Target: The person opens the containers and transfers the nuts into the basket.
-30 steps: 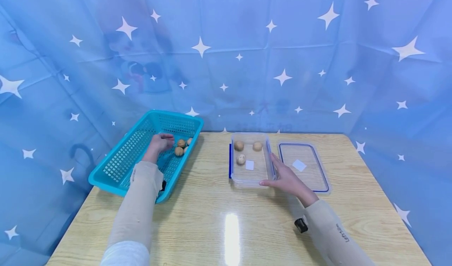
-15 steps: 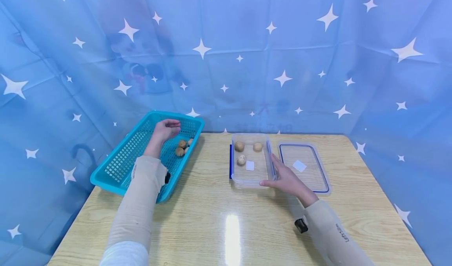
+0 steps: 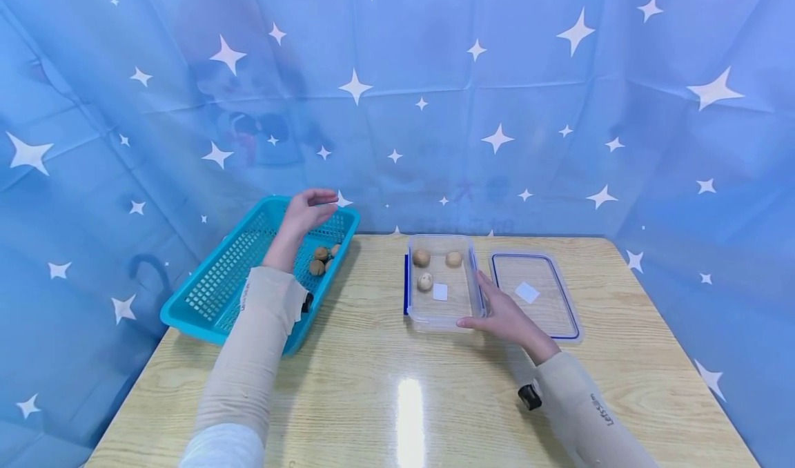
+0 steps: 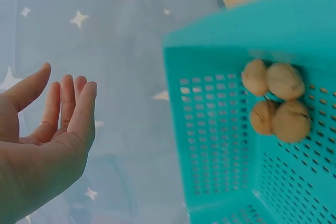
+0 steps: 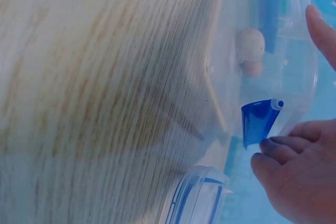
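My left hand (image 3: 308, 211) hovers over the far right part of the teal basket (image 3: 226, 326), fingers loosely bent. In the left wrist view its palm and fingers (image 4: 79, 111) hold nothing. Several walnuts (image 4: 291, 121) lie together in the basket. On the table, my right hand (image 3: 506, 313) grips the near right corner of a clear plastic food container (image 3: 456, 309), thumb at the front rim and fingers along the right side. Its fingertips (image 5: 268, 145) are by a blue latch (image 5: 258, 121). Inside are a brown ball (image 3: 421, 257), a tan ball (image 3: 454, 259) and a whitish speckled ball (image 3: 425, 281).
The container's clear lid (image 3: 546, 316), edged in blue, lies flat to its right. A wooden table (image 3: 348, 385) bears everything. A blue star-patterned curtain (image 3: 422, 143) hangs behind the table and at both sides.
My left hand has risen out of the basket and moved away from me and to the right, with no object seen in it. The right hand and the container have stayed put.
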Available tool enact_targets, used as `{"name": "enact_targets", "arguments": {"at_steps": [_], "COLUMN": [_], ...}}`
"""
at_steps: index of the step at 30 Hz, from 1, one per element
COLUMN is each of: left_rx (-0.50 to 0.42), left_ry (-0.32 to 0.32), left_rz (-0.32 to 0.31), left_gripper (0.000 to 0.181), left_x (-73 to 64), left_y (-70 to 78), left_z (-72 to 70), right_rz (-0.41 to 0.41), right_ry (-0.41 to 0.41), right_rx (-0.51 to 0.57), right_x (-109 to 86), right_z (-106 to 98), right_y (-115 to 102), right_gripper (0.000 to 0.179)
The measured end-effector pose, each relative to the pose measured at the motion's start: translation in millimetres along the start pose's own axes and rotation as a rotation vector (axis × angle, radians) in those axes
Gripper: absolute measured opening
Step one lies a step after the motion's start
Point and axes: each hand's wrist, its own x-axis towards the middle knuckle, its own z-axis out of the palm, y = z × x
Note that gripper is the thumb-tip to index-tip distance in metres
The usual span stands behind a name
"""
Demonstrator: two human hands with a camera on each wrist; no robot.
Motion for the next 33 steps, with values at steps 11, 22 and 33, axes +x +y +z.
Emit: {"name": "enact_targets", "arguments": {"at_steps": [11, 22, 33], "left_rx": [0.019, 0.054, 0.068], "left_ry": [-0.032, -0.059, -0.083], "left_rz": [0.062, 0.099, 0.109], "left_gripper": [0.043, 0.04, 0.038], "left_x": [-5.9, -7.5, -5.4], "left_y": [23.1, 26.6, 17.4], "left_z": [29.9, 54.2, 81.3], "right_rz": [-0.009, -0.01, -0.009], "right_ry": [-0.002, -0.008, -0.008], "right_rx": [0.006, 0.01, 0.014], "right_x": [0.3, 0.6, 1.0], "right_z": [-0.4, -1.1, -0.4], "right_y": [-0.1, -0.4, 0.0], "right_gripper": [0.116, 0.114, 0.114]}}
